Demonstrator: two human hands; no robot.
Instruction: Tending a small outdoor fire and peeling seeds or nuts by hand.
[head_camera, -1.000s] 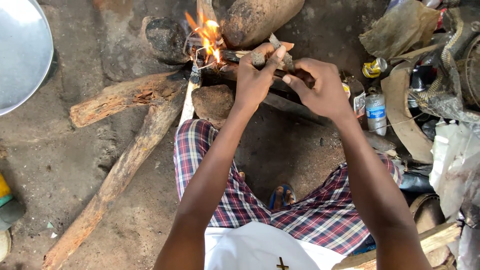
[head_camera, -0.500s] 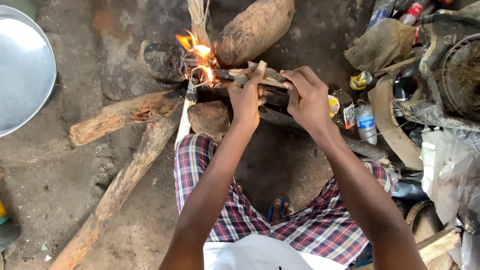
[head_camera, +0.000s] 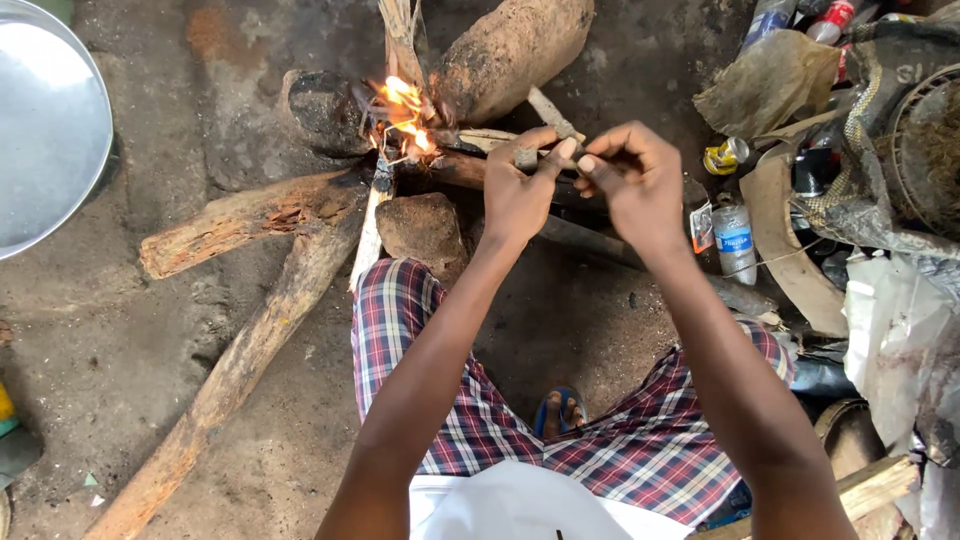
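Both hands have lifted off the woodpile — left hand and right hand now pinch a small stick beside the fire.

Shiny metal basin at ten o'clock, two long logs lying on the dirt floor at eight o'clock, big rounded stone at twelve, plastic bottle among rubbish at three o'clock
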